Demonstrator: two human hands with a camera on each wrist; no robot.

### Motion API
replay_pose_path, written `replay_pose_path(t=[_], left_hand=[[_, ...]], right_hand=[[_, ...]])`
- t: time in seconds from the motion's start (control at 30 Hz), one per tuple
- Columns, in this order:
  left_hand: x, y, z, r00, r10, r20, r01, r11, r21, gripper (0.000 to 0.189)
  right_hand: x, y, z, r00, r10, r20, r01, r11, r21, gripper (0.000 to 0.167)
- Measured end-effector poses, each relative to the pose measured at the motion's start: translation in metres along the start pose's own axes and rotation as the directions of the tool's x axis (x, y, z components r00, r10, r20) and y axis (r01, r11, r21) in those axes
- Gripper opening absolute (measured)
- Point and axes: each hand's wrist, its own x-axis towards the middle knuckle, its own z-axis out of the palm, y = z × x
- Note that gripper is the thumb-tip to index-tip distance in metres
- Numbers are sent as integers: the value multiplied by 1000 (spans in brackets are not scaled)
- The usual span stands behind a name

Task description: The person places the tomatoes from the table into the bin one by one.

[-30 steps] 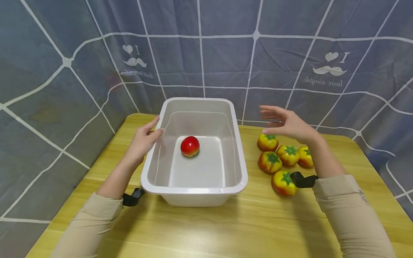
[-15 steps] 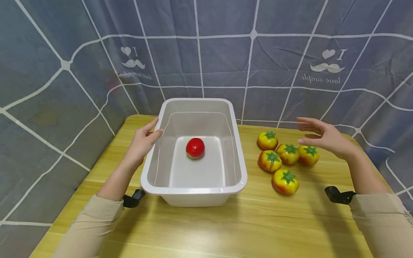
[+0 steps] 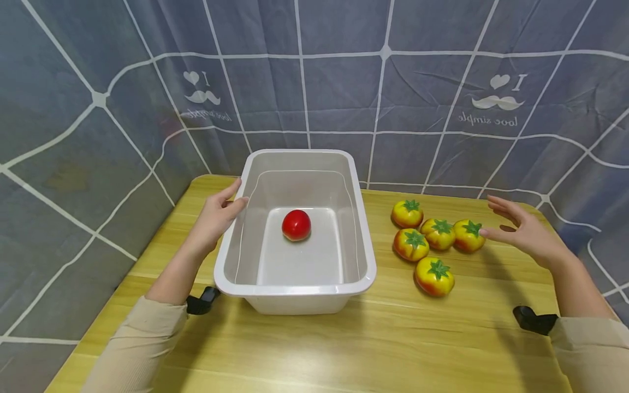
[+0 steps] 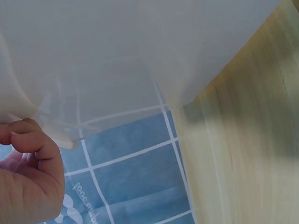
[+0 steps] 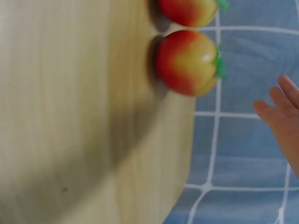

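Note:
My left hand [image 3: 218,214] pinches the left rim of a pale grey plastic basin [image 3: 300,290], thumb over the edge; in the left wrist view the curled fingers [image 4: 29,140] meet the rim. A shiny red tomato-like fruit [image 3: 296,225] lies on the basin floor. To the right, my right hand [image 3: 530,232] holds nothing, fingers loosely spread and thumb apart. Its thumb tip overlaps the edge of the rightmost yellow-red, tomato-like fruit [image 3: 468,236], which has a green star-shaped top. In the right wrist view, that hand [image 5: 285,119] appears apart from the nearest fruit [image 5: 187,63].
Several similar fruits sit in a cluster right of the basin, among them a front one [image 3: 434,277] and a back one [image 3: 407,214]. All stand on a wooden table [image 3: 393,349]. A blue-grey curtain [image 3: 344,93] with white lines hangs behind and at the left.
My right hand has moved rightward and lower, from above the back fruit to beside the rightmost one. The red fruit has rolled slightly right in the basin. My left hand stays on the rim.

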Motion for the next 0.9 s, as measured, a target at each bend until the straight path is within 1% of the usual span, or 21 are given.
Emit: replay_pose_path(t=[0.13,0.4,0.53,0.7,0.9], left_hand=[[-1,0,0,1000,-10,8,10,1000,0,61],[-1,0,0,1000,-16,16,16,1000,-4,61],[-1,-1,0,1000,-19,5,19,1000,-9,62],[0,-2,1,1000,-19,-14,19,1000,-10,61],[-1,-2,2,999,-15,-28,15,1000,-14,60]], right_hand=[[-6,18,4,1000,11,-26,-10,1000,27,77],[-11,42,16,993,99,-61,-92,991,102,82],[-13,49,21,991,116,-63,-107,986,126,84],[-11,54,29,990,132,-55,-124,984,132,85],[-9,59,38,988,134,-77,-125,986,114,86]])
